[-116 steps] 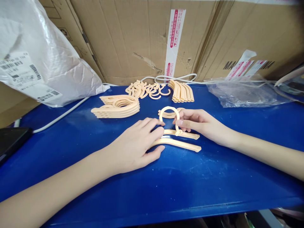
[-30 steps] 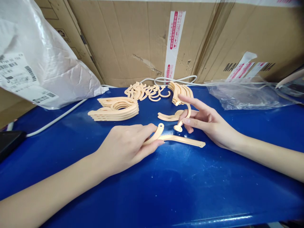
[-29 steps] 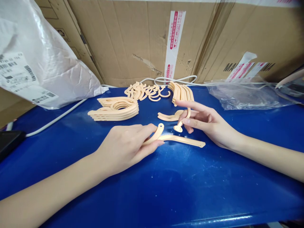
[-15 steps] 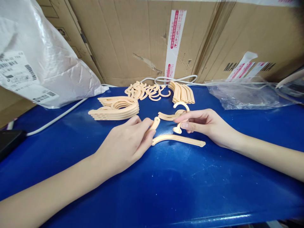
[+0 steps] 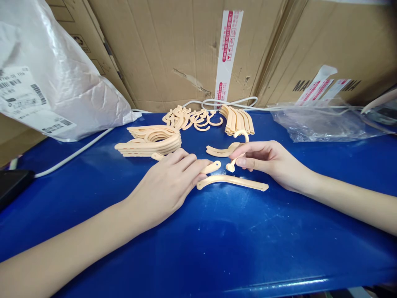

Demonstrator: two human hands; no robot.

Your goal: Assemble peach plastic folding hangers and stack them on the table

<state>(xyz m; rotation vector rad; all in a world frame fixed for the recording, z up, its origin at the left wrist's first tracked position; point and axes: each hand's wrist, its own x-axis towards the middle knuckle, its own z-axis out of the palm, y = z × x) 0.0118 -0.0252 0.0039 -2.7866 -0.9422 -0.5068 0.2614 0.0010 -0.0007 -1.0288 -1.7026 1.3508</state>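
My left hand [image 5: 173, 182] is closed on a beige hanger arm [image 5: 212, 167], whose holed end sticks out past the fingertips to the right. Its other end shows behind the knuckles. Between thumb and fingers, my right hand [image 5: 263, 159] pinches a beige hanger hook [image 5: 230, 167], its round base pointing down toward the held arm with a small gap between them. A loose curved hanger arm [image 5: 234, 181] lies on the blue table just below both hands. Behind the right fingers lie more curved beige pieces [image 5: 217, 151], partly hidden.
Stacked beige hangers [image 5: 149, 147] sit at the left, a pile of loose hooks [image 5: 189, 118] at the back, and a row of hanger arms [image 5: 237, 120] beside it. A clear plastic bag [image 5: 319, 124] lies right; a white parcel bag [image 5: 62, 82] stands left. Cardboard boxes [image 5: 173, 49] line the back.
The arm in my left hand has swung from pointing up to lying nearly level, its holed end now closer to the hook. The hook in my right hand has turned and tilted slightly.
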